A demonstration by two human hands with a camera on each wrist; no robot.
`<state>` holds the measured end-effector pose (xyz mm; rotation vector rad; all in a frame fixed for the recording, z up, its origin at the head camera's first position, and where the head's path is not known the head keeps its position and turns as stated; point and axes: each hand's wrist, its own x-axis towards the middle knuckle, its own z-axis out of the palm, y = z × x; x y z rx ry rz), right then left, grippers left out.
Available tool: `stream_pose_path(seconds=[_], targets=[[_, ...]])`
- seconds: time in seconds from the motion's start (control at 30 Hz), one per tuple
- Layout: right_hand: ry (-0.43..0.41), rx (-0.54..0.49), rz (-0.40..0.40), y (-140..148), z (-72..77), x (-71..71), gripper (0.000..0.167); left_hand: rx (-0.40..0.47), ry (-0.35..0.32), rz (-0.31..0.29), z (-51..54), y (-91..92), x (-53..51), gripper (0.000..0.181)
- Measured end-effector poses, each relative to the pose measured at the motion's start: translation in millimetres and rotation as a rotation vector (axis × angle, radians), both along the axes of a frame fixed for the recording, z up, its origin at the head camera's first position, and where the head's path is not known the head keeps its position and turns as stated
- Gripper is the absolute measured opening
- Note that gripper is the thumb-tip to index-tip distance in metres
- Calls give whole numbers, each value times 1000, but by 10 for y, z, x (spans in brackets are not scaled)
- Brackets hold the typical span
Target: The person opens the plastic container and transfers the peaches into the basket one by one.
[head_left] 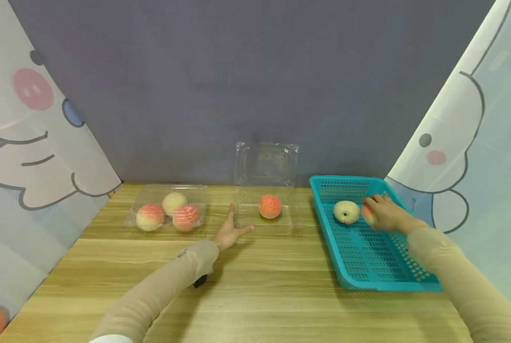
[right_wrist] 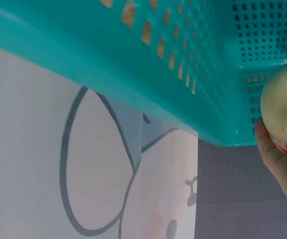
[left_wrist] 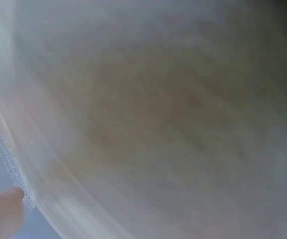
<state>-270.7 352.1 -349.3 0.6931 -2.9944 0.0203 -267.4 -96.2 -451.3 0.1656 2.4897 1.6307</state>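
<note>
My right hand (head_left: 384, 213) grips a red-and-cream peach (head_left: 369, 214) inside the teal basket (head_left: 343, 272). In the right wrist view its fingers (right_wrist: 278, 162) curve round the pale, dark-spotted side of that peach (right_wrist: 282, 107). A cream peach (head_left: 346, 212) lies just left of it in the basket. My left hand (head_left: 229, 234) is spread, thumb and fingers straight, at the left front corner of an open clear clamshell box (head_left: 248, 216). One orange-red peach (head_left: 270, 206) sits in that box, whose lid (head_left: 264, 164) stands up behind. Blurred cloth covers most of the left wrist view.
Farther left is a second clear box (head_left: 141, 195), lid down, with peaches (head_left: 186, 217) inside. Both boxes and the basket stand along the back of the wooden table (head_left: 264, 295), against a grey backdrop (head_left: 255, 81). Printed curtains (head_left: 448, 124) hang at both sides.
</note>
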Motion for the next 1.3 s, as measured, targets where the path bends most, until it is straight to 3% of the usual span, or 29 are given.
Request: stream_pose_path(seconds=[0.8, 1.17, 1.3], targets=[[-117, 74, -60, 60, -232, -89, 67, -3, -3, -29, 39, -7, -37, 105], [-157, 122, -112, 62, -199, -34, 65, 1, -4, -26, 25, -4, -12, 107], [-198, 117, -138, 67, -227, -5, 75, -5, 7, -24, 31, -8, 6, 105]])
